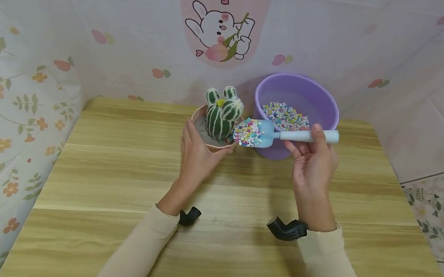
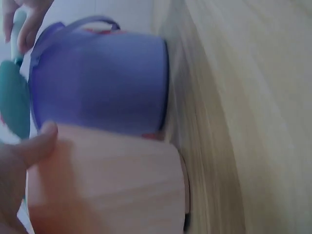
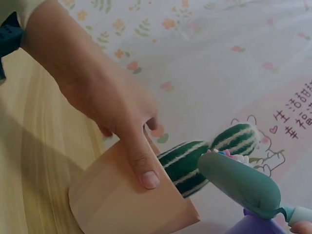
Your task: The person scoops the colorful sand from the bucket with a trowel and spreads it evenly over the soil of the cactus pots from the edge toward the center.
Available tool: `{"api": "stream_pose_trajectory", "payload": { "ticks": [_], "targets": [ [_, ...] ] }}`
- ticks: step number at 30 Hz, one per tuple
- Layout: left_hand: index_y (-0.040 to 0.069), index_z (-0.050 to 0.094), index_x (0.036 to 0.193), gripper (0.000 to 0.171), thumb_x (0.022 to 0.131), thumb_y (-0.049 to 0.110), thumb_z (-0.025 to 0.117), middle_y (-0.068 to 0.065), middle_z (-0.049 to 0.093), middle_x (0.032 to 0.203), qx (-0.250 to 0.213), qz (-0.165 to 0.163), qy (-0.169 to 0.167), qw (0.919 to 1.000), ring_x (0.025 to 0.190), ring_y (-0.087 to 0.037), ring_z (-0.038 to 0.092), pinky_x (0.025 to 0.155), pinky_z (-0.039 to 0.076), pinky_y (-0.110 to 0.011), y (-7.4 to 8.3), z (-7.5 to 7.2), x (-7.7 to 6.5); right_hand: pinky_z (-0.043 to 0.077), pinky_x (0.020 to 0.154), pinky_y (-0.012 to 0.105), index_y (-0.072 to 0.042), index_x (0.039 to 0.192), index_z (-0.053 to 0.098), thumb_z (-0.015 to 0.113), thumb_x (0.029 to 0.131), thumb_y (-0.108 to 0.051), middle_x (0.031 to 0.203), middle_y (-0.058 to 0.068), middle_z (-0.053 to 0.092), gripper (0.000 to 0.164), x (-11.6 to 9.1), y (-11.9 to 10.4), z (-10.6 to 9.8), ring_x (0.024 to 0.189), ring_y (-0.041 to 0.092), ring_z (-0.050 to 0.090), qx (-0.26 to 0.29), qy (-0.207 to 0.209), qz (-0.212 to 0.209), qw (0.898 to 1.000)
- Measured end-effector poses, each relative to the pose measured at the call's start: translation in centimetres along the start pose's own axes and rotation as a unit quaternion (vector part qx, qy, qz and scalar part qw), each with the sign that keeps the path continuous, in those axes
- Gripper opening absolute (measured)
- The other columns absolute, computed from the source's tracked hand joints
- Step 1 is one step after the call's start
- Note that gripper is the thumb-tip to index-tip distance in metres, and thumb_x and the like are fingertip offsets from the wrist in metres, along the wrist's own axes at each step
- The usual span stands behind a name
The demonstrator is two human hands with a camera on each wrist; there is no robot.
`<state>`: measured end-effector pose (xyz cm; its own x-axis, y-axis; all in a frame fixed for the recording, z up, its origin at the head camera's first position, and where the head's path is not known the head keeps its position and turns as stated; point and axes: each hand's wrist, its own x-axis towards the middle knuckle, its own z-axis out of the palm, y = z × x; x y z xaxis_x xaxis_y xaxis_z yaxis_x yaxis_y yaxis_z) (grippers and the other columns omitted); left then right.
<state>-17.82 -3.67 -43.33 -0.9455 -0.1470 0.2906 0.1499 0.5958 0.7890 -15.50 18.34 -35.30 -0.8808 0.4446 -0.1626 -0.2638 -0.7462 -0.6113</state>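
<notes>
My left hand [image 1: 197, 154] grips the rim of a peach-coloured flower pot [image 3: 122, 190], its thumb lying along the near side. A striped green toy cactus [image 1: 220, 123] stands in the pot on a grey surface, with a few coloured pebbles by its base. In my right hand [image 1: 316, 162] is the pale handle of a light blue scoop [image 1: 267, 135], held level. Small multicoloured pebbles [image 1: 248, 132] heap in the scoop, whose tip reaches the pot's right rim. Behind it stands a purple bucket [image 1: 299, 86], more pebbles lying inside.
Both things stand near the back of a wood-grain table [image 1: 134, 171]. A printed cloth [image 1: 137, 29] with a rabbit picture hangs right behind them. Floral fabric [image 1: 5, 140] borders the left side. A black wrist camera [image 1: 287, 229] sits on the right wrist.
</notes>
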Motion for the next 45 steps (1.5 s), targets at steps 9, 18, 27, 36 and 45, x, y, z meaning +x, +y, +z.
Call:
{"api": "stream_pose_trajectory", "payload": {
  "ticks": [9, 18, 27, 36, 45],
  "targets": [
    [0.015, -0.01, 0.156, 0.139, 0.063, 0.043, 0.091, -0.01, 0.005, 0.162, -0.085, -0.034, -0.085, 0.9921, 0.146, -0.029, 0.018, 0.111, 0.031, -0.053, -1.7, -0.6, 0.9, 0.056, 0.059, 0.042, 0.009, 0.105, 0.055, 0.073, 0.086, -0.007, 0.076, 0.018, 0.065, 0.03, -0.6, 0.9, -0.2, 0.067, 0.03, 0.072, -0.016, -0.004, -0.026, 1.0],
    [0.014, -0.004, 0.157, 0.137, 0.062, 0.047, 0.09, -0.01, 0.01, 0.161, -0.076, -0.032, -0.065, 0.9945, 0.144, -0.03, 0.023, 0.11, 0.034, -0.053, -1.6, -0.5, 0.7, 0.056, 0.059, 0.042, 0.009, 0.101, 0.056, 0.074, 0.086, -0.007, 0.078, 0.016, 0.064, 0.028, -0.7, 1.4, -0.3, 0.062, 0.028, 0.071, -0.021, -0.009, -0.041, 0.999],
    [0.01, 0.001, 0.156, 0.136, 0.061, 0.045, 0.091, -0.013, 0.014, 0.159, -0.067, -0.023, -0.042, 0.9966, 0.141, -0.031, 0.028, 0.108, 0.036, -0.052, -1.4, -0.1, 0.5, 0.056, 0.057, 0.041, 0.009, 0.099, 0.056, 0.073, 0.087, -0.007, 0.078, 0.016, 0.063, 0.026, -0.7, 1.8, -0.4, 0.062, 0.028, 0.071, -0.026, -0.024, -0.063, 0.997],
    [0.007, 0.001, 0.156, 0.136, 0.061, 0.048, 0.09, -0.013, 0.014, 0.159, -0.059, -0.027, -0.035, 0.9973, 0.142, -0.029, 0.027, 0.11, 0.034, -0.049, -1.2, -0.1, 0.1, 0.056, 0.059, 0.041, 0.009, 0.104, 0.056, 0.073, 0.086, -0.007, 0.082, 0.016, 0.063, 0.03, -0.9, 2.1, -0.1, 0.064, 0.027, 0.071, -0.038, -0.021, -0.077, 0.996],
    [0.006, 0.001, 0.156, 0.136, 0.061, 0.049, 0.09, -0.015, 0.015, 0.159, -0.053, -0.033, -0.031, 0.9976, 0.142, -0.03, 0.028, 0.11, 0.035, -0.048, -1.0, -0.1, 0.1, 0.056, 0.058, 0.04, 0.01, 0.109, 0.058, 0.072, 0.086, -0.004, 0.084, 0.017, 0.064, 0.03, -1.0, 2.3, 0.3, 0.066, 0.028, 0.072, -0.05, -0.001, -0.085, 0.995]
  ]
}}
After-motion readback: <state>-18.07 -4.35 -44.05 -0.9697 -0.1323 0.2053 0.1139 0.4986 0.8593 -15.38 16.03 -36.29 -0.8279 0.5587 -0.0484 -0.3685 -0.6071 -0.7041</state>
